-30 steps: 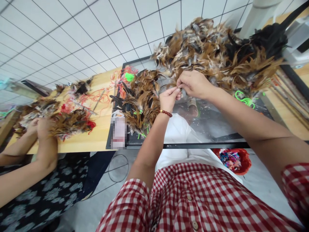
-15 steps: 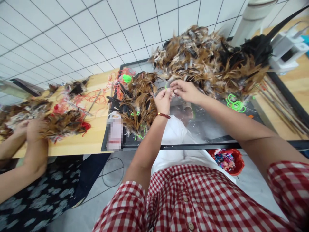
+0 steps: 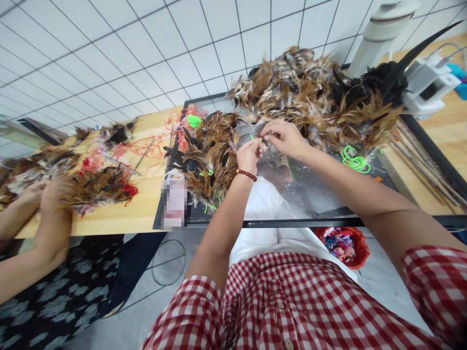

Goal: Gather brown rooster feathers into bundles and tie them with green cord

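My left hand (image 3: 249, 155), with a beaded bracelet at the wrist, is closed on a bit of bright green string (image 3: 252, 138). Just right of it, my right hand (image 3: 282, 138) has its thumb and forefinger pinched together; whatever lies between them is too small to make out. The two hands are close together above a dark-framed glass panel (image 3: 310, 187). A smaller heap of brown feathers (image 3: 213, 155) lies left of my left hand. The large brown feather heap (image 3: 295, 97) is behind my hands. Coiled green string (image 3: 355, 159) rests right of my right forearm.
Another person's hands (image 3: 49, 194) work among feathers at the left. Red threads (image 3: 136, 148) are strewn over the wooden table (image 3: 149, 209). Thin sticks (image 3: 425, 167) and a white device (image 3: 426, 85) are on the right. A red basket (image 3: 361, 250) of colourful scraps stands below the edge.
My hands have parted slightly, the left a little lower and to the right. The view has shifted slightly.
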### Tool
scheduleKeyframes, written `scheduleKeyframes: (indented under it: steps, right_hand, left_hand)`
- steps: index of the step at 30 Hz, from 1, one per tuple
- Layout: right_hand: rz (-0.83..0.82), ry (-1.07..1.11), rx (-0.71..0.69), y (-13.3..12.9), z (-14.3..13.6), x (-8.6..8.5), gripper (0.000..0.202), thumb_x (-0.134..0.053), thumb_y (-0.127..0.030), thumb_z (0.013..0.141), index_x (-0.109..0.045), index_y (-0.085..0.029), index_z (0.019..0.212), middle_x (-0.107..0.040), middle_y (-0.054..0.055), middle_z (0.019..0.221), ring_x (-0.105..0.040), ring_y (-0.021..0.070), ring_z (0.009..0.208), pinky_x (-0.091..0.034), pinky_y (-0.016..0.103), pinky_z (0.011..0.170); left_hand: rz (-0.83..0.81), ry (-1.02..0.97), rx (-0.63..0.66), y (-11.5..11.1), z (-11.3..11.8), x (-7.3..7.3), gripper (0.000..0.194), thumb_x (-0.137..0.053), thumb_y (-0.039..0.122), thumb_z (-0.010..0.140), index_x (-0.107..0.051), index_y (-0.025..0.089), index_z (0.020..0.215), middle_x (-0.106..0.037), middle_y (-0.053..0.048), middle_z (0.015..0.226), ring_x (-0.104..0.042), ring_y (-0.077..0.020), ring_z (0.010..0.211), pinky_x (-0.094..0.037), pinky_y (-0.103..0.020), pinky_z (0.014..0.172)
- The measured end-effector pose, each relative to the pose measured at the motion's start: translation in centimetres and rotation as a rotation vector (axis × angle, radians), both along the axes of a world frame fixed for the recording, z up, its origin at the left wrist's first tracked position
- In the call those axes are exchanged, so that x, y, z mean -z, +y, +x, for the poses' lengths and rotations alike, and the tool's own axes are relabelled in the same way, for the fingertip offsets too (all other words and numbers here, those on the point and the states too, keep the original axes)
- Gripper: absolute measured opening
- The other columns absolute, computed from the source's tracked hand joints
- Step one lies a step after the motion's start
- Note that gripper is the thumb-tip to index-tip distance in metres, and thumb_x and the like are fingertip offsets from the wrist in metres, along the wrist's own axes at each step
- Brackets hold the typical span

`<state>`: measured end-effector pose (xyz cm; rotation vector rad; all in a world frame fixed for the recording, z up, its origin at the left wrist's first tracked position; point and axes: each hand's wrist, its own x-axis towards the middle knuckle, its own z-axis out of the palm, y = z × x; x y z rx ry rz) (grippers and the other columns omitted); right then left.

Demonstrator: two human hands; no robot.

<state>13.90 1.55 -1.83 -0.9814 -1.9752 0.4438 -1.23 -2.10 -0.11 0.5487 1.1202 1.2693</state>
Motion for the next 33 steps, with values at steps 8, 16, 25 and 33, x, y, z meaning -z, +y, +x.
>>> scheduleKeyframes:
  steps: [8, 16, 25, 33]
  right_hand:
    - [0.112, -0.303, 0.019, -0.7, 0.1, 0.0, 0.027, -0.055, -0.023, 0.096, -0.081, -0.021, 0.101, -0.082, 0.011, 0.107, -0.072, 0.0259, 0.098, -0.050, 0.039, 0.084]
    - [0.031, -0.407, 0.162, -1.6, -0.8, 1.2, 0.023, -0.046, -0.022, 0.098, -0.066, -0.018, 0.108, -0.071, 0.018, 0.115, -0.065, 0.0282, 0.092, -0.046, 0.040, 0.079]
    - [-0.067, -0.039, 0.218, -2.5, -0.5, 4.2, 0.008, -0.046, -0.019, 0.091, -0.048, -0.026, 0.089, -0.064, 0.012, 0.097, -0.059, 0.0270, 0.090, -0.049, 0.042, 0.081]
    - [-0.029, 0.067, 0.133, -2.9, -0.1, 4.1, 0.009, -0.047, -0.026, 0.093, -0.056, -0.025, 0.091, -0.068, 0.013, 0.098, -0.062, 0.0271, 0.093, -0.052, 0.045, 0.087]
  left_hand:
    - [0.038, 0.108, 0.017, 0.1, 0.5, 1.0, 0.027, -0.067, 0.009, 0.097, -0.068, 0.013, 0.070, -0.062, 0.005, 0.056, -0.051, -0.0023, 0.048, -0.038, -0.017, 0.053]
    - [0.084, 0.156, 0.041, 0.2, 0.5, 1.1, 0.020, -0.071, 0.005, 0.090, -0.069, 0.014, 0.072, -0.064, 0.006, 0.055, -0.052, -0.0014, 0.047, -0.040, -0.015, 0.050]
    - [0.128, 0.218, 0.098, 0.0, 0.4, 1.6, 0.015, -0.080, 0.002, 0.075, -0.072, 0.015, 0.075, -0.067, 0.006, 0.058, -0.056, -0.0037, 0.049, -0.042, -0.018, 0.051]
    - [0.146, 0.171, 0.107, 0.0, 0.1, 1.5, 0.015, -0.077, 0.002, 0.076, -0.071, 0.015, 0.075, -0.065, 0.006, 0.057, -0.055, -0.0039, 0.049, -0.040, -0.018, 0.052]
